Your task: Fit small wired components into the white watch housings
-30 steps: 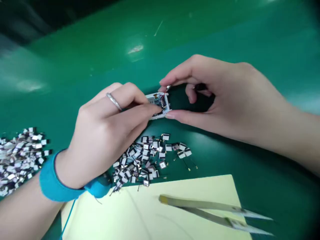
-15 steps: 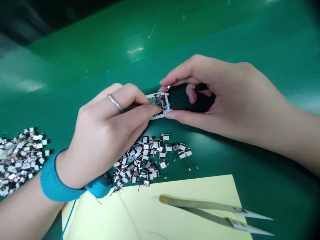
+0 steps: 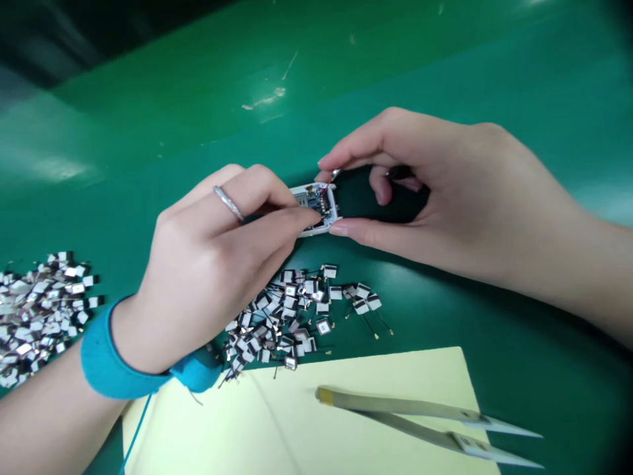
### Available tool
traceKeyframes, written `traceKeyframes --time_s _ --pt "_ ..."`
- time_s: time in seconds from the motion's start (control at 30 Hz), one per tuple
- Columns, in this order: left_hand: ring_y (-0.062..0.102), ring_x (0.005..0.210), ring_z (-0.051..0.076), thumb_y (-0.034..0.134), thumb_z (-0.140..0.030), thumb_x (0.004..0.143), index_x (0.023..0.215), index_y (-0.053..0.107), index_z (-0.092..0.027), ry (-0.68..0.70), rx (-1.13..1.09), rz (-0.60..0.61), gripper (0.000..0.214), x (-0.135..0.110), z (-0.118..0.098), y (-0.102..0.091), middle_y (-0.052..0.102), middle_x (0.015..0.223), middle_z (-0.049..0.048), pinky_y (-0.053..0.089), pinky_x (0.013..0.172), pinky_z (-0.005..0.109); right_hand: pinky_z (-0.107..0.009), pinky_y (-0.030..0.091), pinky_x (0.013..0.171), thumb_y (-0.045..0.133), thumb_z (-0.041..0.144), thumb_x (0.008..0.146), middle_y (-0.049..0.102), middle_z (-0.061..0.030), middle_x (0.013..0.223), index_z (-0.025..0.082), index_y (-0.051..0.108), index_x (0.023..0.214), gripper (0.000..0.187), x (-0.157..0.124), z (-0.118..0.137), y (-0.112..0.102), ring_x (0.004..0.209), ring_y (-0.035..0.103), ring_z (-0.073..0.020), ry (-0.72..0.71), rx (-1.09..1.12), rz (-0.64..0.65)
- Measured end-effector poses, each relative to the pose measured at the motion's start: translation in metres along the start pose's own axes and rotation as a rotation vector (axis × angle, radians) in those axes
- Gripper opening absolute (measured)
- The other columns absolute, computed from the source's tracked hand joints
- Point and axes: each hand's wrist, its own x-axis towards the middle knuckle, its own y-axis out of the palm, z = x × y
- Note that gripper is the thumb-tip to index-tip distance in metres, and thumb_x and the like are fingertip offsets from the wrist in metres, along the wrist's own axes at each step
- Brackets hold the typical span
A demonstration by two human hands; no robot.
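Observation:
A small white-framed circuit board [image 3: 316, 206] with a thin red wire on it sits between my hands above the green mat. My right hand [image 3: 435, 188] pinches its right end between thumb and index finger. My left hand [image 3: 212, 264], with a ring and a blue wrist strap [image 3: 111, 356], rests its fingertips over the board's left part and hides some of it. Just below the hands lies a loose pile of tiny square antenna patches with thin leads [image 3: 287, 316].
A denser heap of similar patches [image 3: 39, 316] lies at the far left. Steel tweezers with a yellow tip [image 3: 410, 419] rest on a pale yellow sheet [image 3: 346, 396] at the bottom. A thin blue cord runs from the wrist strap. The green mat [image 3: 494, 316] spreads under everything.
Both hands and the board stay nearly still. The whole view has shifted only slightly, and the tweezers look sharper than in the oldest frame.

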Motion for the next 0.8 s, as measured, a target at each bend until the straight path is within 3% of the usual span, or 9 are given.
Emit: traceKeyframes --time_s 0.8 --pt "0.055 0.070 0.015 0.052 -0.019 0.080 0.085 0.061 -0.022 0.002 0.001 -0.012 0.010 0.0003 0.0016 0.0011 0.060 0.081 -0.0002 0.046 0.059 0.030 -0.021 0.037 0.050 0.059 0.031 0.071 0.052 0.0031 0.073 0.020 0.051 0.099 0.031 -0.0013 -0.0007 -0.0001 0.053 0.043 -0.0064 0.004 0.002 0.004"
